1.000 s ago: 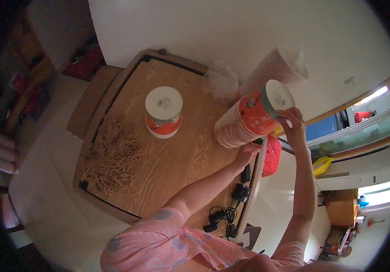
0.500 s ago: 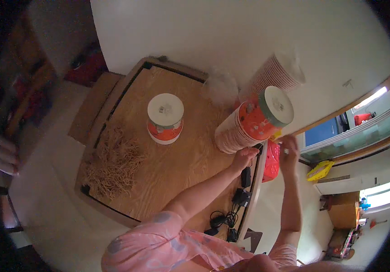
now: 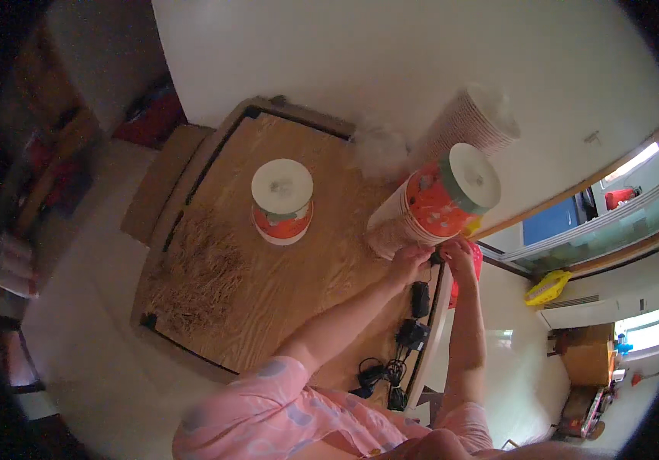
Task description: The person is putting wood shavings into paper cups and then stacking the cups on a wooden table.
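A tall leaning stack of orange-and-white paper tubs [image 3: 429, 207] with a green-rimmed white lid stands at the right edge of the wooden table [image 3: 306, 307]. My left hand [image 3: 408, 264] grips the stack's base, fingers curled against it. My right hand [image 3: 460, 257] is close beside it at the table's edge, next to a small black thing; what it holds is unclear. A short orange tub [image 3: 282, 201] with a white lid stands near the table's middle, apart from both hands.
A heap of brown straw-like fibres [image 3: 199, 276] covers the table's near left. Black chargers and cables [image 3: 408, 337] lie along the right edge. A wrapped stack of cups [image 3: 467, 123] and crumpled clear plastic [image 3: 379, 149] sit behind. A red object [image 3: 473, 268] is below the edge.
My right hand has come down from the lid of the tall stack to its base beside my left hand. The stack leans more to the right.
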`<action>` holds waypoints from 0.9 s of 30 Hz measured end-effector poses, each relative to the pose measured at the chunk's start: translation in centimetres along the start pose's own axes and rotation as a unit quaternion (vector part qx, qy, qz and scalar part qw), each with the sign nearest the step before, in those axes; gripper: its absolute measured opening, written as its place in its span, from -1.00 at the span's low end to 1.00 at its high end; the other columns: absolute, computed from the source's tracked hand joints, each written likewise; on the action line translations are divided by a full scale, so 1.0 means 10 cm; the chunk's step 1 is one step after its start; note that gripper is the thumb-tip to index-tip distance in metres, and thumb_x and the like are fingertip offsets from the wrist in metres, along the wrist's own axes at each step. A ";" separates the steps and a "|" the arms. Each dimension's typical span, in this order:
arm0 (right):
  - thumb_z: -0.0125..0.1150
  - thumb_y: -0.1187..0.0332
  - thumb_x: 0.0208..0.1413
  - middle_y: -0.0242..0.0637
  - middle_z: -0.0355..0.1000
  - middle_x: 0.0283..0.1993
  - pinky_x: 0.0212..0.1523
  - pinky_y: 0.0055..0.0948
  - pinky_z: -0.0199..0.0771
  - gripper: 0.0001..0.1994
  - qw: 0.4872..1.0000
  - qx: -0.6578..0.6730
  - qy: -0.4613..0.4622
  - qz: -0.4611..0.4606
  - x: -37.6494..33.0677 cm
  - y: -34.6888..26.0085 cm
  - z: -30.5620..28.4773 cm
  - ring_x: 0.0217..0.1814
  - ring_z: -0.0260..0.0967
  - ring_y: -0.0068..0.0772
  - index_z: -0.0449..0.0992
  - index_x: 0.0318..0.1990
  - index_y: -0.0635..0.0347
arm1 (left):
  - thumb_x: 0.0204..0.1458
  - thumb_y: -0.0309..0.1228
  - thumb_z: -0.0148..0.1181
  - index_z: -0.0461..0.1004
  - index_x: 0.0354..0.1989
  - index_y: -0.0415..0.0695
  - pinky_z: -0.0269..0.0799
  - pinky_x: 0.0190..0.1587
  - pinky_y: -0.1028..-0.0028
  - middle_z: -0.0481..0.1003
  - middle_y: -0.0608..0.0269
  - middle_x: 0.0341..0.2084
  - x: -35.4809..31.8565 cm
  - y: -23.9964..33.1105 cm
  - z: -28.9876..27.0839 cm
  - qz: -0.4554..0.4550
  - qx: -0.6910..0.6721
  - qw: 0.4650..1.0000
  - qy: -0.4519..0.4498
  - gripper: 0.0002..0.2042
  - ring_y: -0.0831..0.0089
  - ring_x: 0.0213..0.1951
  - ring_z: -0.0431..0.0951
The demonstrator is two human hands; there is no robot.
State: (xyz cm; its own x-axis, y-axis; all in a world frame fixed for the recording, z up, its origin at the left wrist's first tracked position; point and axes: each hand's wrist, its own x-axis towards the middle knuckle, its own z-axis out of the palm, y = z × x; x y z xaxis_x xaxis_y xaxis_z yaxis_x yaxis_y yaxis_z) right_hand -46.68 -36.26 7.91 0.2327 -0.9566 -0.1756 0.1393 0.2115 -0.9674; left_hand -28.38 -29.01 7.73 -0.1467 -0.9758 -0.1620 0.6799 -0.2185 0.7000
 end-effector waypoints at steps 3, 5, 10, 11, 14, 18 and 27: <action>-0.08 0.54 -0.10 -0.42 0.31 -0.43 -0.34 -0.56 0.32 -0.84 0.991 0.059 0.123 -0.009 -0.12 -0.03 0.09 -0.39 0.26 -0.56 0.36 -0.32 0.15 | -0.06 -0.45 0.04 0.43 -0.33 -0.19 0.29 -0.15 0.59 0.45 0.35 -0.44 -0.15 -0.05 -0.21 0.065 -0.037 0.997 0.001 -0.86 0.59 -0.32 0.40; -0.09 0.56 -0.12 -0.44 0.30 -0.44 -0.36 -0.57 0.31 -0.84 0.992 0.008 0.117 -0.050 -0.16 -0.02 -0.10 -0.40 0.26 -0.56 0.37 -0.35 0.15 | -0.05 -0.43 0.04 0.43 -0.30 -0.16 0.31 -0.19 0.56 0.45 0.38 -0.44 -0.25 -0.06 -0.37 0.079 -0.010 0.997 0.010 -0.85 0.56 -0.33 0.41; -0.10 0.57 -0.11 -0.29 0.30 -0.41 -0.33 -0.46 0.29 -0.89 0.776 -0.471 0.182 -0.377 -0.64 -0.61 0.91 -0.34 0.26 -0.34 0.39 -0.43 0.25 | -0.04 -0.41 0.03 0.42 -0.31 -0.11 0.35 -0.29 0.50 0.45 0.27 -0.49 -0.15 0.21 -0.77 0.141 0.248 0.950 0.129 -0.86 0.44 -0.40 0.44; -0.10 0.57 -0.11 -0.29 0.30 -0.41 -0.33 -0.46 0.29 -0.89 0.775 -0.473 0.185 -0.376 -0.75 -0.81 1.15 -0.34 0.26 -0.34 0.39 -0.43 0.25 | -0.06 -0.41 0.04 0.42 -0.33 -0.10 0.36 -0.33 0.47 0.45 0.21 -0.51 -0.07 0.31 -0.73 0.168 0.338 0.904 0.201 -0.87 0.38 -0.42 0.46; -0.01 0.50 -0.09 -0.19 0.30 -0.29 -0.17 -0.35 0.25 -0.86 0.669 -0.522 0.175 -0.500 -0.80 -1.29 1.67 -0.20 0.24 -0.17 0.39 -0.31 0.24 | -0.11 -0.40 0.08 0.41 -0.38 -0.13 0.35 -0.37 0.41 0.43 0.12 -0.52 -0.01 0.73 -0.46 0.273 0.358 0.879 0.158 -0.87 0.30 -0.43 0.46; 0.08 0.46 -0.16 -0.19 0.29 -0.14 0.02 -0.22 0.09 -0.69 0.624 -0.606 0.178 -0.461 -0.56 -1.52 1.80 -0.03 0.17 -0.14 0.36 -0.16 0.13 | -0.16 -0.41 0.09 0.40 -0.43 -0.16 0.35 -0.38 0.39 0.43 0.13 -0.51 0.08 0.80 -0.33 0.294 0.393 0.859 0.147 -0.87 0.28 -0.43 0.46; 0.09 0.45 -0.23 -0.26 0.32 -0.21 -0.02 -0.20 0.09 -0.70 0.630 -0.627 0.128 -0.440 -0.34 -1.56 1.55 -0.09 0.19 -0.19 0.40 -0.22 0.10 | -0.14 -0.43 0.06 0.38 -0.39 -0.14 0.32 -0.41 0.30 0.41 0.06 -0.54 0.15 0.80 -0.37 0.349 0.447 0.805 0.175 -0.88 0.15 -0.44 0.43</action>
State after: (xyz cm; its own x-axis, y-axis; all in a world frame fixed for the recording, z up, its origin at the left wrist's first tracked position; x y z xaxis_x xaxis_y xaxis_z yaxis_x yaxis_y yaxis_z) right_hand -34.69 -33.16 26.42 0.4109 -0.6274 0.6615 -0.8012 -0.5947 -0.0665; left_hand -20.50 -32.17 10.48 0.3640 -0.8359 0.4108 -0.3032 0.3107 0.9008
